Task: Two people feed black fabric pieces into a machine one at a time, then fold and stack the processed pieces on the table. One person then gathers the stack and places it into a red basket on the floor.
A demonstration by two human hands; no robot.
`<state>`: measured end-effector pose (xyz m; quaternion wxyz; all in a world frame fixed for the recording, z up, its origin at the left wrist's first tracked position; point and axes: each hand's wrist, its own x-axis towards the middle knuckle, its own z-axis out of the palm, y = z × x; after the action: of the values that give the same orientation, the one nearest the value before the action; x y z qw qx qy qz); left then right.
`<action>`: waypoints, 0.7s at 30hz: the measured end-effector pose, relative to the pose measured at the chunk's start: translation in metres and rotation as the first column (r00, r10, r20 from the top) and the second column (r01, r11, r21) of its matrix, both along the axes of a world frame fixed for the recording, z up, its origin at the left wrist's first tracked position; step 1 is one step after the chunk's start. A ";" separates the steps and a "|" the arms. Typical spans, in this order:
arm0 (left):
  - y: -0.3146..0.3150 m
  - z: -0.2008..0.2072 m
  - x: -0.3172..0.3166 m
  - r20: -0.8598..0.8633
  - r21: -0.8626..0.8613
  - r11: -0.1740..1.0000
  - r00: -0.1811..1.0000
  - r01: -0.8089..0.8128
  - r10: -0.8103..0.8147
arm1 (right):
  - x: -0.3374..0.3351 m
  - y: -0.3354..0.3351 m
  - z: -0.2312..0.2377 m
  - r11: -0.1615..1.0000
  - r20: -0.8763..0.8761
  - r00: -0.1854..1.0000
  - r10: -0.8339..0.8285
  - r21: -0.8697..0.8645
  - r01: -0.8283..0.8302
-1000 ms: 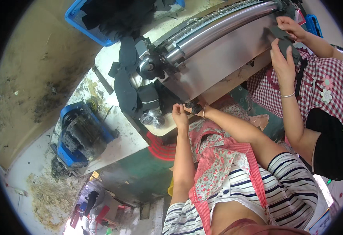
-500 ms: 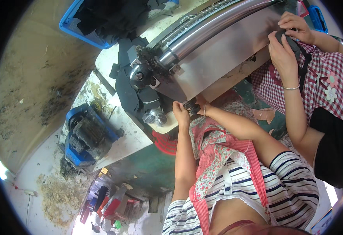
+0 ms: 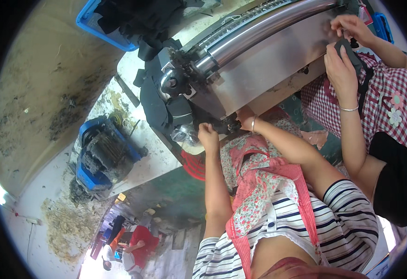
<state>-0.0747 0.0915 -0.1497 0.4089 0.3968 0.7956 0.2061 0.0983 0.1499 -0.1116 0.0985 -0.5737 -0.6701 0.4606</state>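
Observation:
My left hand [image 3: 208,136] is closed in a pinch beside a clear plastic bag [image 3: 184,135] at the near end of the machine. What it holds, if anything, is too small to make out. A bracelet circles the wrist of my right hand [image 3: 246,118], which reaches in at the machine's front corner. Its fingers are mostly hidden next to small black pieces [image 3: 232,126]. Above my hands lies the machine's sloping metal plate [image 3: 264,69], below a shiny roller [image 3: 259,30]. Black cut fabric pieces [image 3: 153,104] lie heaped left of the machine.
At right, a co-worker's hands [image 3: 344,69] handle a dark piece over a checked apron. A blue bin [image 3: 131,47] of black pieces stands far left. A blue-framed, lint-covered motor [image 3: 106,156] sits on the stained white tabletop [image 3: 154,153]. A red stool [image 3: 193,166] stands under the edge.
My hands have come apart: the left moved slightly left, the right up toward the machine's corner. The black pieces between them are no longer in my left hand. The co-worker's far hand shifted slightly.

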 end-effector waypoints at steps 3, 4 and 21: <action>0.013 0.014 0.011 -0.237 0.098 0.988 0.967 0.122 -0.096 | 0.033 0.013 0.013 0.960 0.082 0.977 0.197 -0.217 -0.175; 0.016 0.016 0.013 -0.232 0.104 0.987 0.968 0.122 -0.095 | 0.048 0.010 0.014 0.936 0.022 0.976 0.216 -0.288 -0.200; -0.009 0.135 0.042 0.050 0.254 0.878 0.901 0.406 -0.431 | 0.153 -0.052 0.148 0.763 -0.673 0.360 -0.646 -0.572 0.301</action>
<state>-0.0323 0.0822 -0.0148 0.4344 0.5940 0.6379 0.2270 0.2509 0.0977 0.0362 0.4361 -0.4538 -0.2407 0.7389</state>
